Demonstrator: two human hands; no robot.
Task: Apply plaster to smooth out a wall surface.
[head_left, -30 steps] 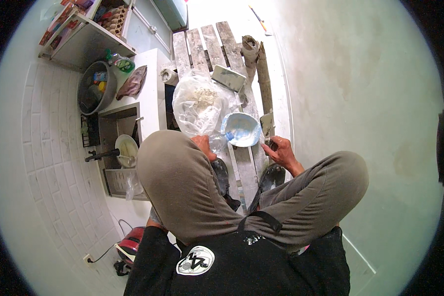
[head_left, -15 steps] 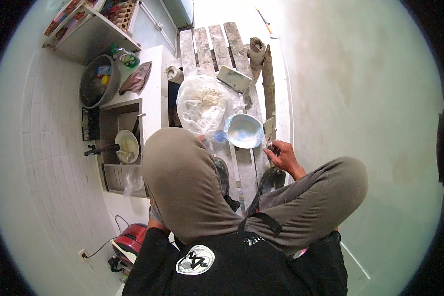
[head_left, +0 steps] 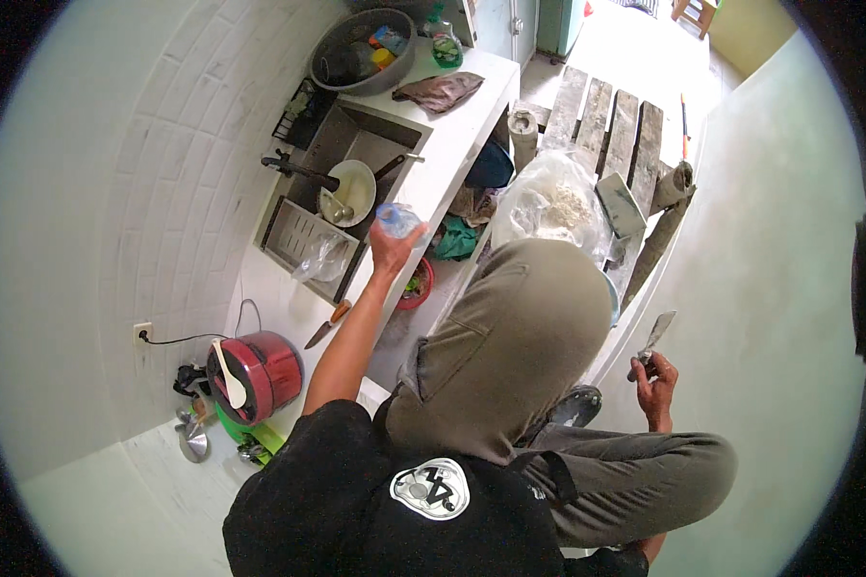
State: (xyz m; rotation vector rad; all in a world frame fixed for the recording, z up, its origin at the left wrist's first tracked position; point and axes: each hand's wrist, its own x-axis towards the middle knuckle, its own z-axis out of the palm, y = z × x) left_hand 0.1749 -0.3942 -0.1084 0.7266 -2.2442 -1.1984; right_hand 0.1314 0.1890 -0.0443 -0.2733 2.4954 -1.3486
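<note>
From my seat I have 2 hands in view, and each is occupied. The left hand point(head_left: 394, 252) is wrapped around a clear, blue-tinted bottle point(head_left: 395, 220), up by the right edge of the sink point(head_left: 348, 113) set into the white counter point(head_left: 481, 87). I can't tell whether the bottle touches the counter or hangs just above it.

I judge the bottle light and thin-walled, so a hard squeeze would likely dent it; how much liquid is inside I can't make out. Wet plastic would slip, so I'd take it around the middle with fingers spread and moderate pressure.

The right hand point(head_left: 656, 380) is closed on the handle of a putty knife point(head_left: 660, 331), well apart from the bottle, its blade pointing up and away. That blade looks thin and probably springy; the handle is the place to hold it, clear of the edge.

The open plastic bag point(head_left: 553, 207) of pale powder on the slatted wooden platform point(head_left: 621, 125) should be soft and saggy; I'd gather its rim and support it from beneath.
</note>
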